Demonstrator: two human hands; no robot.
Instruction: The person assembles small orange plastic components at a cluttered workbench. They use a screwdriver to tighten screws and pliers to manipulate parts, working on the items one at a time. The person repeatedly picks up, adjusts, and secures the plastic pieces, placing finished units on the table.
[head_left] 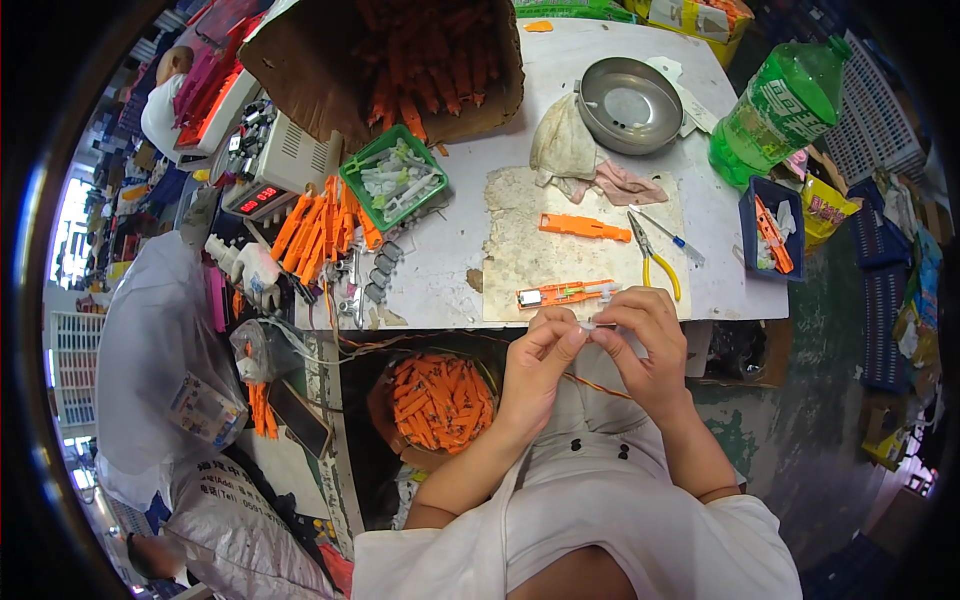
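Observation:
My left hand (540,368) and my right hand (647,345) meet at the table's front edge, fingertips pinched together on a small whitish piece (588,325) too tiny to name. Just beyond them lies an orange plastic housing (565,294) with a white part and other small parts fitted in it. Farther back an orange shell half (585,228) rests on the worn board (510,230). To its right are yellow-handled pliers (648,255) with their handles spread, and a thin blue-and-silver pen-like tool (672,238).
A green basket (392,182) of clear-white parts stands left, beside piled orange shells (318,232) and a display box (285,165). At the back are a carton (290,60), a metal bowl (630,105) and rags (562,140). A green bottle (780,110) and blue bin (775,225) stand right.

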